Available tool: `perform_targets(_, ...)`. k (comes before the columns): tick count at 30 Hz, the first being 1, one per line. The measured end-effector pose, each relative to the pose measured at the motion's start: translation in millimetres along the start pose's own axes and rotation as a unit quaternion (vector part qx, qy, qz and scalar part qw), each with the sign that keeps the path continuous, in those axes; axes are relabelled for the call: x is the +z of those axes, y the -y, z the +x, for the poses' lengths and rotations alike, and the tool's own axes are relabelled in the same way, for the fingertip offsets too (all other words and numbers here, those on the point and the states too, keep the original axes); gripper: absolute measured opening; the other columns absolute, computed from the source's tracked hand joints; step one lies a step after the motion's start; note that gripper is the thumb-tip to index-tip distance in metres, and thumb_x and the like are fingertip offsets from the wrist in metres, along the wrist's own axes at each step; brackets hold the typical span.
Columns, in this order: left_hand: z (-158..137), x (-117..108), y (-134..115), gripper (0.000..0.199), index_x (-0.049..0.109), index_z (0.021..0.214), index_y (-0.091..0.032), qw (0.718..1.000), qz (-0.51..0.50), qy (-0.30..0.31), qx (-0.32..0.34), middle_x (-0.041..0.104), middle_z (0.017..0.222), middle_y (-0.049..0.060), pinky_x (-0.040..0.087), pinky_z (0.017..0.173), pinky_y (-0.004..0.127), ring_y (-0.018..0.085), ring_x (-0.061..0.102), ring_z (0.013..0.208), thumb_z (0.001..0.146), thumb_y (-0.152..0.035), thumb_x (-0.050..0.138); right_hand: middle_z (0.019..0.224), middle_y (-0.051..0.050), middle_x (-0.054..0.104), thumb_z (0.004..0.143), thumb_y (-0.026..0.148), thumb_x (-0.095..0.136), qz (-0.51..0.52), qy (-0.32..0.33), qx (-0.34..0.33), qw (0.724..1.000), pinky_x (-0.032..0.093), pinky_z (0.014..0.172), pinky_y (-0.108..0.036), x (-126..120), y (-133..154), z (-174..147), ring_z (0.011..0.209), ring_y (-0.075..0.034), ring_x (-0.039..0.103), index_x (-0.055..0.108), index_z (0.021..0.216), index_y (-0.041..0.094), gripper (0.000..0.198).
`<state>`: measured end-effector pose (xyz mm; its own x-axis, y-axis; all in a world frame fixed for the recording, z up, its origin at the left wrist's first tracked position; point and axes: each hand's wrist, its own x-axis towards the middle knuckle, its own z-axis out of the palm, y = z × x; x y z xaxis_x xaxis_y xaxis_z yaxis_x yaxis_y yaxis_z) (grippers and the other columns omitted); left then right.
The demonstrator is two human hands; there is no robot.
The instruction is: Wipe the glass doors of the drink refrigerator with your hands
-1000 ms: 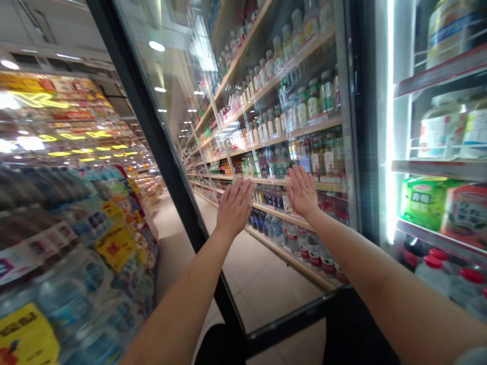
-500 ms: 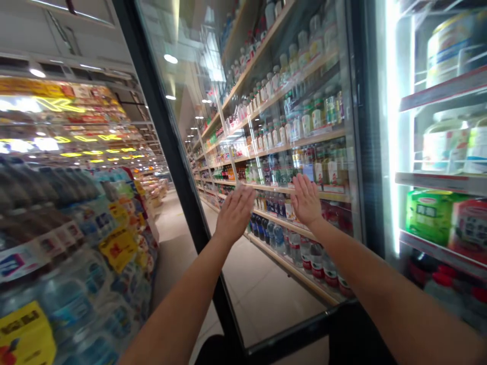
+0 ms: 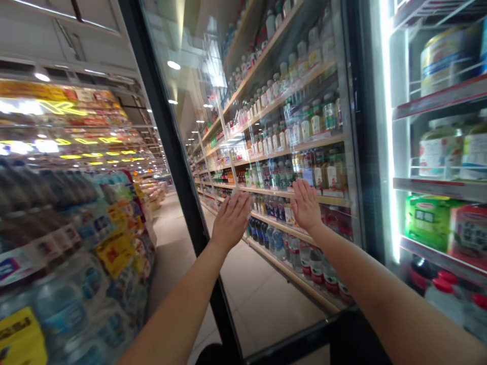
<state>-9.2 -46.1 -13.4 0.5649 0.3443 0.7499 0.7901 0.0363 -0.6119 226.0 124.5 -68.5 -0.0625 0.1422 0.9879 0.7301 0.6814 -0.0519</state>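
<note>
A tall glass cooler door with a black frame (image 3: 165, 121) stands swung open in front of me. Both of my palms face the glass and appear to lie flat on it. My left hand (image 3: 231, 219) is near the frame side, fingers stretched out. Further right, my right hand (image 3: 305, 209) is raised with its fingers straight and close together. Neither hand holds anything. Through the glass, rows of bottles (image 3: 281, 137) show on long wooden shelves.
On the right, the lit cooler holds jars (image 3: 437, 147), a green package (image 3: 428, 221), a red package (image 3: 470, 233) and red-capped bottles (image 3: 443, 299). Stacked packs of water bottles (image 3: 63, 304) with yellow price signs (image 3: 116, 253) line the left. A tiled aisle (image 3: 171, 218) runs between.
The view has shifted slightly, so the cooler shelves sit a little further left. My left hand appears slightly lower and further left. My right hand stays at nearly the same spot on the glass.
</note>
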Motion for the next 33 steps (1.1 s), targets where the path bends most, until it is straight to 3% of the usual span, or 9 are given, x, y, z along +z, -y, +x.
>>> perform_targets(4,1.5,2.3,-5.2,0.063,0.032,0.157,-0.016,0.998,0.017,-0.028,-0.058,0.039,0.158,0.011,0.018,0.127,0.047,0.027,0.021,0.154,0.097,-0.022,0.049,0.162,-0.01,0.036,0.103,0.035,0.032,-0.001,-0.001,-0.002,1.0,0.023,0.124,-0.053,1.1,-0.6,-0.1,0.154,-0.024,0.025,0.025,0.16,0.022,0.059)
perform_targets(8,-6.0,3.5,-12.5,0.061,0.036,0.156,-0.018,0.998,0.006,0.014,0.058,0.04,0.158,0.007,0.013,0.128,0.044,0.025,0.023,0.153,0.097,-0.025,0.051,0.162,-0.011,0.036,0.103,0.035,0.032,-0.001,-0.005,-0.005,1.0,0.024,0.124,-0.053,0.9,-0.8,-0.5,0.154,-0.025,0.025,0.025,0.16,0.021,0.059)
perform_targets(10,-0.2,0.9,-3.6,0.062,0.034,0.157,-0.02,0.997,0.003,0.025,0.069,0.039,0.158,0.006,0.011,0.129,0.045,0.025,0.024,0.153,0.097,-0.025,0.051,0.161,-0.012,0.037,0.103,0.035,0.032,-0.002,-0.009,-0.008,1.0,0.024,0.123,-0.053,0.8,-0.7,-0.6,0.154,-0.025,0.025,0.026,0.16,0.02,0.059)
perform_targets(16,19.4,-6.5,16.3,0.065,0.029,0.158,-0.015,0.993,0.013,-0.032,-0.109,0.034,0.161,0.011,0.018,0.126,0.05,0.029,0.021,0.154,0.097,-0.026,0.049,0.161,-0.011,0.038,0.103,0.036,0.032,-0.007,-0.005,-0.005,1.0,0.024,0.123,-0.053,0.4,-1.0,-1.2,0.153,-0.025,0.026,0.028,0.159,0.02,0.058)
perform_targets(20,-2.4,-2.1,-1.9,0.062,0.032,0.157,-0.016,1.0,0.002,0.021,0.004,0.036,0.16,0.01,0.018,0.127,0.047,0.028,0.022,0.153,0.098,-0.025,0.048,0.161,-0.012,0.038,0.104,0.036,0.031,-0.007,-0.005,-0.008,1.0,0.023,0.124,-0.052,0.6,-2.2,-1.6,0.153,-0.025,0.027,0.027,0.159,0.02,0.058)
perform_targets(23,-6.8,-1.3,1.3,0.061,0.032,0.157,-0.019,0.996,0.001,0.04,0.076,0.039,0.158,0.007,0.016,0.128,0.044,0.025,0.026,0.152,0.099,-0.024,0.048,0.16,-0.011,0.039,0.104,0.035,0.032,-0.013,-0.019,-0.017,1.0,0.023,0.124,-0.051,2.6,-2.7,-2.3,0.153,-0.024,0.027,0.027,0.159,0.019,0.058)
perform_targets(29,14.1,-5.7,19.6,0.066,0.022,0.16,-0.016,0.996,0.027,-0.018,-0.085,0.033,0.161,0.01,0.017,0.127,0.048,0.027,0.02,0.154,0.099,-0.025,0.046,0.161,-0.011,0.037,0.105,0.035,0.031,-0.02,-0.015,-0.014,1.0,0.022,0.124,-0.051,5.7,-3.4,-3.8,0.153,-0.024,0.025,0.023,0.161,0.02,0.059)
perform_targets(31,6.2,-2.8,8.4,0.065,0.026,0.159,-0.013,0.996,0.032,-0.011,-0.078,0.031,0.162,0.012,0.018,0.127,0.048,0.029,0.018,0.154,0.099,-0.027,0.047,0.162,-0.011,0.037,0.105,0.036,0.031,-0.021,-0.015,-0.014,1.0,0.021,0.123,-0.051,5.0,-3.6,-3.9,0.153,-0.024,0.025,0.023,0.161,0.02,0.059)
perform_targets(33,-6.9,1.4,-5.1,0.062,0.032,0.157,-0.013,1.0,0.027,0.014,0.0,0.032,0.162,0.01,0.016,0.128,0.047,0.028,0.018,0.154,0.1,-0.031,0.048,0.162,-0.012,0.036,0.105,0.037,0.03,-0.02,-0.014,-0.015,1.0,0.021,0.123,-0.051,4.0,-3.8,-3.8,0.153,-0.025,0.025,0.022,0.161,0.019,0.059)
